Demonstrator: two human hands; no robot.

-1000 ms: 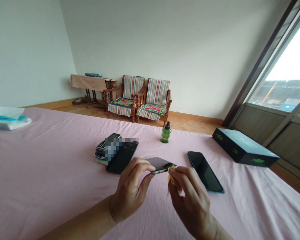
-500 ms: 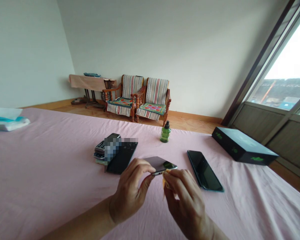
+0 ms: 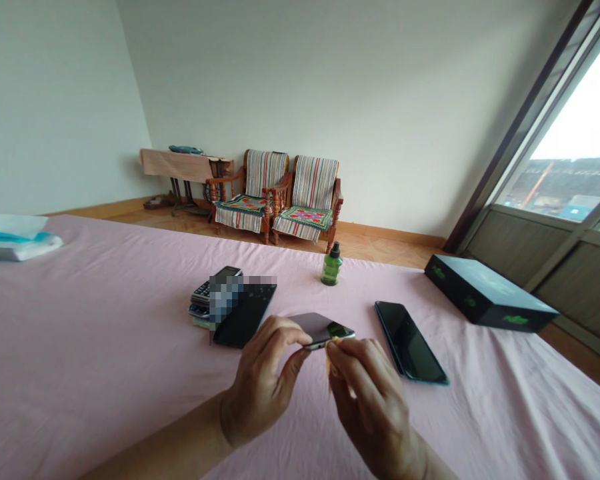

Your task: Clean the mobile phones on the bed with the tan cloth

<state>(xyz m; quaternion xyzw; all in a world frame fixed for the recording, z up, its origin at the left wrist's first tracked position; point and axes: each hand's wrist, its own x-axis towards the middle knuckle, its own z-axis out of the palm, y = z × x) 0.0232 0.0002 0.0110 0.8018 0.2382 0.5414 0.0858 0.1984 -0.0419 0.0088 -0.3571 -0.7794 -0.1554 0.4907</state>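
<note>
My left hand [image 3: 266, 380] pinches the near left corner of a smartphone [image 3: 323, 327] between thumb and fingers, its dark screen facing up. My right hand [image 3: 373, 393] is closed on a small yellowish cloth [image 3: 333, 363], which touches the phone's near edge. Much of the cloth is hidden by the fingers. To the left lie a black tablet-like slab [image 3: 247, 317] and a stack of keypad phones [image 3: 213, 291], partly blurred out. Another smartphone [image 3: 411, 342] with a dark screen rests on the sheet at the right.
A pink sheet [image 3: 105, 347] covers the surface. Beyond the held phone stands a green spray bottle [image 3: 331, 267]. A black box [image 3: 490, 293] is at the right, a tissue pack [image 3: 20, 243] at the far left. Two wooden chairs [image 3: 307, 190] stand by the wall.
Almost nothing differs. Both hands keep the same hold on the phone and cloth; the whole view has shifted very slightly.
</note>
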